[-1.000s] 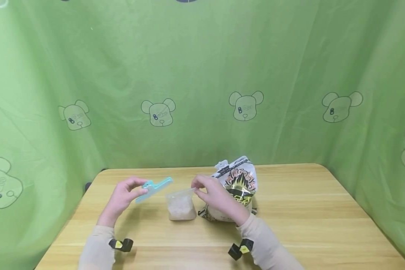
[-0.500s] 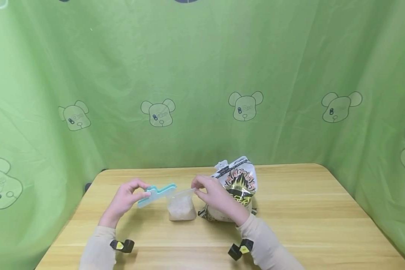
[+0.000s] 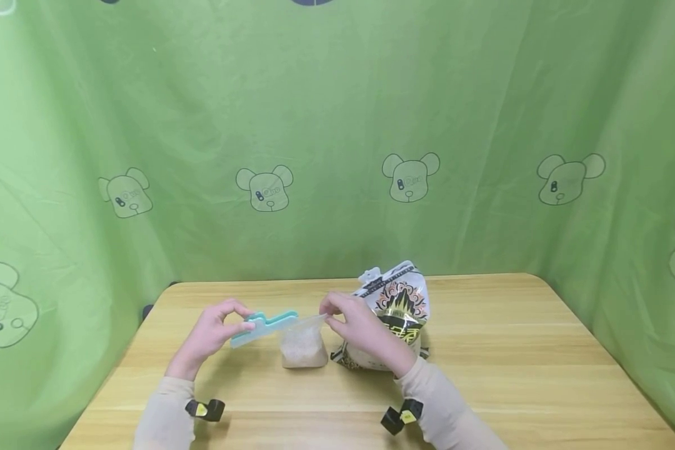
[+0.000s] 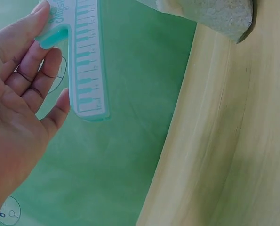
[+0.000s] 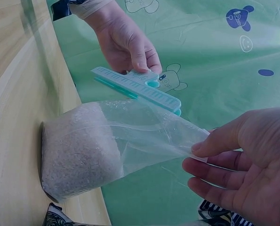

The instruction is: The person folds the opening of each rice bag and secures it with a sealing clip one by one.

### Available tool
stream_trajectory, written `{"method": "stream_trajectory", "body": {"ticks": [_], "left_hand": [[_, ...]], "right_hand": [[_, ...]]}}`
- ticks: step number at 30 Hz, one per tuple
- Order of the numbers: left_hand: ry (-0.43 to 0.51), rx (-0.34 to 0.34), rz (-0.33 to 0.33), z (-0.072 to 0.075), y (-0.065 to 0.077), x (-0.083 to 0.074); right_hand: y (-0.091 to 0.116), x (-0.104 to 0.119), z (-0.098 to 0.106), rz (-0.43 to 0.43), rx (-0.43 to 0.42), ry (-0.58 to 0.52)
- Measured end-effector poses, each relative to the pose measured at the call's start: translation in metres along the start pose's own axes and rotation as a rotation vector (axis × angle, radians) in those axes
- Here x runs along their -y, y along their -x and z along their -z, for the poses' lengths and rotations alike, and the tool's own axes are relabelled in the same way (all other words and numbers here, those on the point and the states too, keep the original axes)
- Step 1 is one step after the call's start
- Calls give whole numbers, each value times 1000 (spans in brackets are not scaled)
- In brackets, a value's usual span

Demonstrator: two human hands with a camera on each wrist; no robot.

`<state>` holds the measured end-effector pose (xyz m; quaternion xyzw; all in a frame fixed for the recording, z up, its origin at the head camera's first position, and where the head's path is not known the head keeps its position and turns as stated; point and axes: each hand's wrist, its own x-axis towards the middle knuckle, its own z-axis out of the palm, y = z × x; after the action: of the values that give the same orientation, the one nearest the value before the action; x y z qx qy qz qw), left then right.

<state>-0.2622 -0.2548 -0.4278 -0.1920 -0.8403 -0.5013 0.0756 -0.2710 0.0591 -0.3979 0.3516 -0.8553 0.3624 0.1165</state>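
In the head view my left hand [image 3: 210,331] pinches a light-blue and teal bag clip [image 3: 264,330] by its handle, thumb against the fingers. Piano-key and ruler marks run along the clip's long bar [image 4: 87,66] in the left wrist view. A clear plastic bag of rice [image 3: 304,347] stands upright on the table, and my right hand [image 3: 357,322] pinches the top corner of its mouth. From the right wrist, the clip's two bars [image 5: 140,89] show slightly parted. Their end overlaps the bag's upper film [image 5: 149,117] on the side opposite my right hand.
Behind my right forearm stands a larger printed bag [image 3: 399,300] in white, black and gold, with a pale clip [image 3: 369,275] at its top. The wooden table [image 3: 512,350] ends at a green curtain [image 3: 337,125].
My left hand has moved slightly right and down with the bag clip, bringing its end over the bag's top left corner. My right hand keeps its pinch in the same place.
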Motion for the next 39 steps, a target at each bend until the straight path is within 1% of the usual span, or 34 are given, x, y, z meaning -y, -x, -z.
{"method": "stream_trajectory", "body": {"ticks": [11,18,21,27,29,32,39], "left_hand": [[-44,3,-36,-3,1,-8],[-115,-13,-79,-10,0,-13],[-132,-24,-91,-13,1,-20],[-131,-35,-135,-19,3,-42],[-135,-35,-154,-21,3,-44],[-136,-32,-173,-23,3,-44],[-115,-26,-151,-25,2,-41]], "right_hand": [[1,-2,-1,7,-16,1],[1,-3,-2,7,-24,7],[1,-3,-2,3,-26,6],[1,-1,-2,1,-25,3],[1,-1,-1,1,-23,-2],[0,-1,-1,4,-21,-7],[0,-1,-2,7,-19,-2]]}}
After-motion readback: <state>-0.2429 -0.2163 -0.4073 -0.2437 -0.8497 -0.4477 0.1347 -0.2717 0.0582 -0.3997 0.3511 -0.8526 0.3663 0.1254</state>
